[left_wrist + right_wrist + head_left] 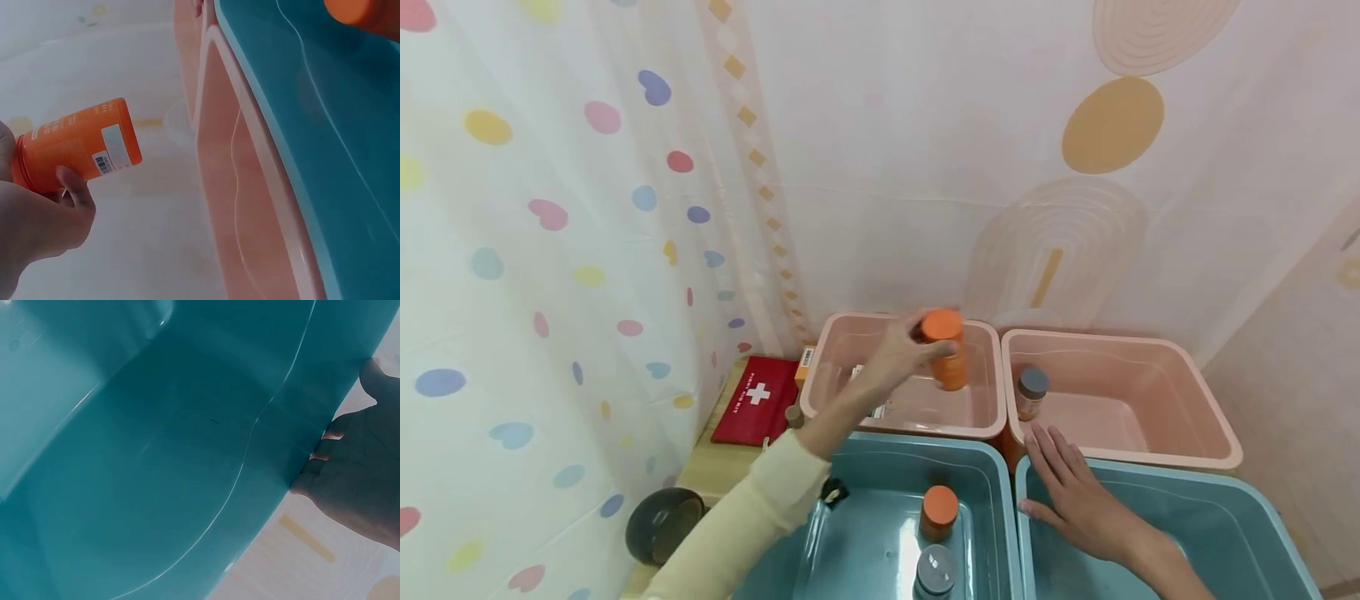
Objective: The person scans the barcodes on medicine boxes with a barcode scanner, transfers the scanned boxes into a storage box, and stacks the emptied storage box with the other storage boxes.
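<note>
My left hand (pixel 895 357) grips an orange plastic bottle (pixel 953 373) with an orange lid, held above the left pink bin (pixel 992 392). A white label patch with a barcode shows near the bottle's base (pixel 115 147) in the left wrist view. My right hand (pixel 1075 498), fingers straight, is over the far rim of the right blue bin (pixel 1150 468) and holds nothing. Just beyond its fingertips, a small grey-lidded bottle (pixel 1032 392) stands in the right pink bin (pixel 1206 408).
An orange-lidded bottle (pixel 939 508) and a grey-lidded bottle (pixel 936 571) are in the left blue bin (pixel 1003 517), with a small black item (pixel 833 492). A red first aid pouch (pixel 756 400) and a dark bowl (pixel 658 525) lie to the left. A patterned curtain (pixel 880 167) hangs behind.
</note>
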The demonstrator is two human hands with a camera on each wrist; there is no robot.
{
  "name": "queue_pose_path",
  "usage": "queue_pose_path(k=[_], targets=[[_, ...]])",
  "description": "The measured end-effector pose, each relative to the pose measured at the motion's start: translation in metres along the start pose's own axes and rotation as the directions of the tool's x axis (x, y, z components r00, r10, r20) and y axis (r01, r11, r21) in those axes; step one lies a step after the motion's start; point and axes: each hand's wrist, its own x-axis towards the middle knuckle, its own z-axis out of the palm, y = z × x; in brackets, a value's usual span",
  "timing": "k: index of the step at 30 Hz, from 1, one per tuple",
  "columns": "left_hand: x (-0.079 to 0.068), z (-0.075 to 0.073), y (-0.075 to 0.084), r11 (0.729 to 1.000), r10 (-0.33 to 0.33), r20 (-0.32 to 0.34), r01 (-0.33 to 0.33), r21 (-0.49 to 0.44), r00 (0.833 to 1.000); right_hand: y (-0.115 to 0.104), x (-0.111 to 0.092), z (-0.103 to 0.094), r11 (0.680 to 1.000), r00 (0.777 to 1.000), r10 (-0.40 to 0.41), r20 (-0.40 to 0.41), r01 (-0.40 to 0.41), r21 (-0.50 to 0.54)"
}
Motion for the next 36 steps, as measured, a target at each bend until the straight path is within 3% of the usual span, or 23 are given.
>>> queue_pose_path(k=[5, 9, 13, 17, 21, 24, 28, 31, 36], targets=[[0.041, 0.045, -0.01, 1.0, -0.006, 0.096, 0.005, 0.012, 0.995, 0.004, -0.001, 0.0, 1.0, 1.0, 0.009, -0.003, -0.009, -0.008], [0.06, 0.067, -0.019, 1.0, 0.013, 0.176, -0.015, 0.005, 0.984, 0.011, -0.002, 0.008, 0.994, 0.995, -0.081, -0.063, 0.076, -0.083], [0.071, 0.085, -0.028, 0.998, 0.057, 0.23, -0.058, -0.001, 0.971, 0.012, -0.003, 0.011, 0.988, 0.99, -0.117, -0.084, 0.108, -0.108], [0.079, 0.105, -0.034, 0.995, 0.078, 0.274, -0.092, 0.04, 0.959, 0.001, -0.004, 0.004, 0.999, 1.0, -0.02, -0.018, 0.019, -0.033], [0.084, 0.125, -0.041, 0.996, 0.014, 0.303, -0.039, 0.076, 0.953, -0.005, -0.006, -0.001, 0.999, 0.999, 0.032, 0.014, -0.031, -0.04], [0.087, 0.136, -0.049, 0.991, -0.016, 0.318, -0.027, 0.132, 0.948, -0.001, -0.008, 0.004, 0.999, 0.999, -0.016, -0.029, 0.015, -0.053], [0.088, 0.143, -0.066, 0.966, -0.012, 0.351, -0.08, 0.245, 0.936, -0.001, -0.009, 0.007, 0.999, 0.999, -0.029, -0.038, 0.028, -0.027], [0.087, 0.146, -0.075, 0.943, -0.017, 0.357, -0.103, 0.317, 0.934, -0.007, -0.009, 0.005, 1.0, 1.0, 0.02, 0.007, -0.02, 0.005], [0.09, 0.153, -0.074, 0.876, -0.01, 0.334, -0.153, 0.458, 0.943, -0.011, -0.01, 0.003, 0.999, 0.999, 0.034, 0.019, -0.033, -0.017]])
